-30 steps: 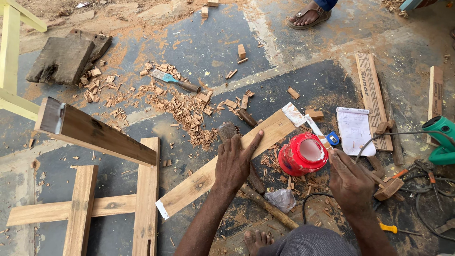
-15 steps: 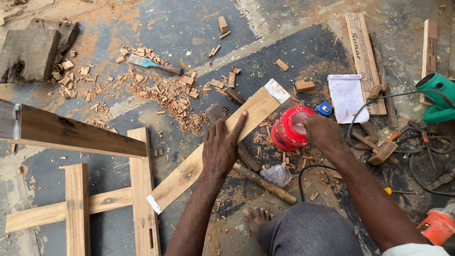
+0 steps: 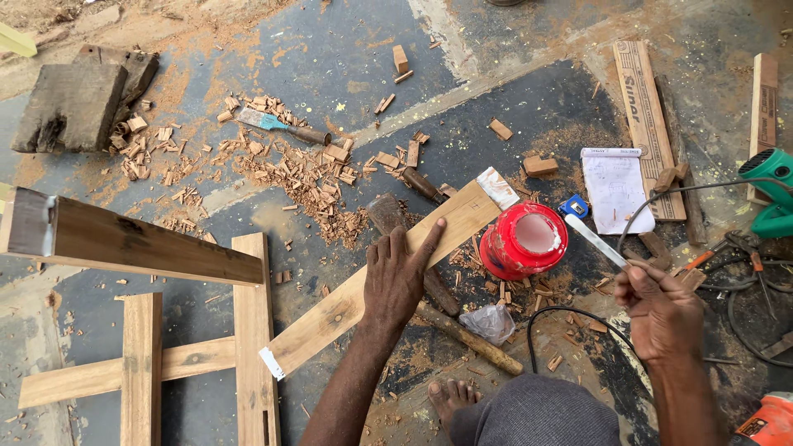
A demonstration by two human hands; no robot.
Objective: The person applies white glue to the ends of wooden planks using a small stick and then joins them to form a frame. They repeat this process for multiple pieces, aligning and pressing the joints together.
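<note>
Glue work looks to be the step in hand, and doing it well likely means keeping the plank (image 3: 363, 299) pinned flat so it cannot skid on the dusty floor (image 3: 347, 49), and carrying the stick (image 3: 596, 240) level so nothing drips before it meets the wood. That pale plank lies slantwise at the middle of the view, its white-daubed upper end pointing toward two o'clock, just beside the red tub (image 3: 524, 239), and its lower end toward eight o'clock, resting on a wooden frame (image 3: 252, 330). Left hand (image 3: 396, 277) lies spread and flat on the plank, palm down, fingers splayed and gripping nothing, the forefinger reaching up along the board. Right hand (image 3: 661, 310), at four o'clock from the tub, is curled tight around the lower end of the thin pale stick, whose tip points toward ten o'clock and hangs near the tub's open white mouth, not touching it as far as I can tell. Wood chips (image 3: 306, 177) and a chisel (image 3: 281, 125) lie at eleven o'clock; a green power tool (image 3: 772, 192) sits at three.
</note>
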